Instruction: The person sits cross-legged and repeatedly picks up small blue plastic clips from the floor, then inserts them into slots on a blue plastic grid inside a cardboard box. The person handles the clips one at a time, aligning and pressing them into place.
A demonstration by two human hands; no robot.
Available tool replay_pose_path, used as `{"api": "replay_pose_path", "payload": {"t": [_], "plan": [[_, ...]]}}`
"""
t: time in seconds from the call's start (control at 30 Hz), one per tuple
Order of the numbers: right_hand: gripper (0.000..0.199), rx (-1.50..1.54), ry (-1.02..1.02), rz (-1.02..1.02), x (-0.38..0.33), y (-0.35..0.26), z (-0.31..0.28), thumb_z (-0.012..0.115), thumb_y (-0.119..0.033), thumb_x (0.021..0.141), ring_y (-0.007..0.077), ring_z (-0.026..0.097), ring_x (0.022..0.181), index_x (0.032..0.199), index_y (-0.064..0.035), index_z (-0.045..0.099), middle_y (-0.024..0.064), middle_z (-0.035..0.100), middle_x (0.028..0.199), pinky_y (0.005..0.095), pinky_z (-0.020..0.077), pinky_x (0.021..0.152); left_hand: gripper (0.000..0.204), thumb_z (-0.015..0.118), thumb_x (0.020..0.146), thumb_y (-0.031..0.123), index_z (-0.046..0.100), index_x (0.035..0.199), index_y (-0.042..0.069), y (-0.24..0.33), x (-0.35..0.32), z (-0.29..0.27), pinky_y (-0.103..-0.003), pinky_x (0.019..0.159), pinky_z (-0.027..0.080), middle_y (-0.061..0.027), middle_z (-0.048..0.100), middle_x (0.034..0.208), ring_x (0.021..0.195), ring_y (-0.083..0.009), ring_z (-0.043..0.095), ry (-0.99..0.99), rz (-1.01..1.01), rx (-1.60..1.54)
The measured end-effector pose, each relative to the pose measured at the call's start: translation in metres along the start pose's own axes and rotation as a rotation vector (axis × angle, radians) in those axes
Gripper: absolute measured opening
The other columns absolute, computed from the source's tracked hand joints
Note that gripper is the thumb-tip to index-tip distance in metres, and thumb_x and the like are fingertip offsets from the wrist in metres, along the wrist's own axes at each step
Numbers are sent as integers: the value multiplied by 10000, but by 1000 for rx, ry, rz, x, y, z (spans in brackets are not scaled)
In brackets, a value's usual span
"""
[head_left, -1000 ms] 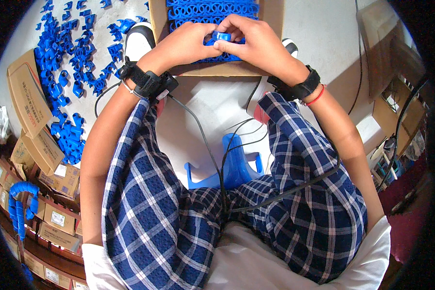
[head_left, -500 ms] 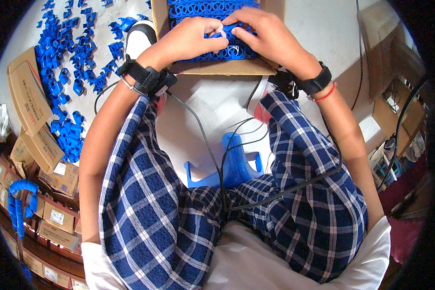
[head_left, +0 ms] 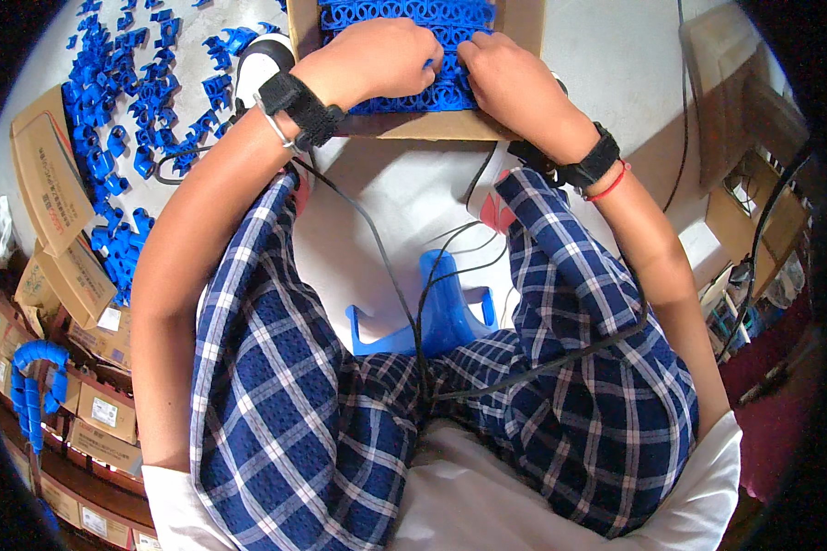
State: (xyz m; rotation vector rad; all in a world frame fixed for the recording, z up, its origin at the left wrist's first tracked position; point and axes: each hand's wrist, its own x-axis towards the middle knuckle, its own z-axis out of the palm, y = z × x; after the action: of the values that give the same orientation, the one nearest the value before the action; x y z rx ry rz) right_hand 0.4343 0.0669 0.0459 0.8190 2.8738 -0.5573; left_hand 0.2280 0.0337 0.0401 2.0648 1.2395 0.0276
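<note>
A cardboard box (head_left: 423,127) stands in front of my feet, packed with rows of blue plastic pipe clips (head_left: 450,37). My left hand (head_left: 377,60) is over the left and middle of the rows, its fingers curled in. A bit of blue clip shows between those fingertips. Over the box's right side, my right hand (head_left: 515,81) is bent down with its fingers closed against the rows. What its fingertips hold, if anything, is hidden beneath the hand. The two hands are slightly apart, with clips visible between them.
Many loose blue clips (head_left: 92,119) lie on the floor at the left, beside flattened cardboard (head_left: 50,174) and stacked cartons (head_left: 106,413). A blue plastic stool (head_left: 441,312) is between my legs. Black cables (head_left: 368,220) hang across my lap. Another open carton (head_left: 744,216) stands at the right.
My hands, close together before over a clip, have moved apart. The left arm has shifted and the hand turned its back upward; the right hand has moved slightly right and down.
</note>
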Motion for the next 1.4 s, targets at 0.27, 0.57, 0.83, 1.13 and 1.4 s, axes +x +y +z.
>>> {"api": "replay_pose_path", "payload": {"t": [0.27, 0.57, 0.83, 1.13, 1.4], "plan": [[96, 52, -105, 21, 7, 3, 7, 583, -43, 814, 398, 683, 780, 849, 14, 653, 224, 674, 823, 459, 572, 696, 199, 615, 832, 187, 752, 972, 158, 5, -3, 9, -461, 766, 560, -152, 714, 861, 831, -351, 691, 1, -23, -21], [104, 69, -141, 105, 9, -1, 4, 597, -39, 796, 403, 689, 789, 808, 22, 680, 249, 672, 794, 477, 574, 718, 152, 618, 797, 154, 741, 832, 72, 12, 4, 20, -454, 684, 573, -172, 708, 828, 798, -350, 704, 93, -35, 113], [112, 46, -170, 102, 9, 1, 10, 608, -41, 786, 405, 693, 776, 781, 30, 695, 254, 674, 780, 478, 578, 701, 129, 641, 776, 146, 715, 795, 42, 12, 9, 23, -454, 662, 577, -179, 692, 787, 759, -354, 697, 114, 15, 172], [84, 46, -207, 140, 8, 5, 15, 651, -91, 815, 398, 668, 762, 862, -24, 671, 201, 678, 809, 477, 553, 690, 141, 671, 742, 144, 723, 823, 40, 13, 14, 22, -457, 676, 579, -180, 697, 796, 768, -364, 697, 49, -22, 162], [138, 87, -227, 184, 9, 1, 11, 598, -60, 802, 416, 692, 807, 844, 3, 713, 253, 684, 832, 504, 572, 722, 162, 638, 774, 174, 736, 873, 90, 6, 14, 28, -473, 674, 572, -172, 694, 792, 767, -363, 691, 49, -15, 122]]}}
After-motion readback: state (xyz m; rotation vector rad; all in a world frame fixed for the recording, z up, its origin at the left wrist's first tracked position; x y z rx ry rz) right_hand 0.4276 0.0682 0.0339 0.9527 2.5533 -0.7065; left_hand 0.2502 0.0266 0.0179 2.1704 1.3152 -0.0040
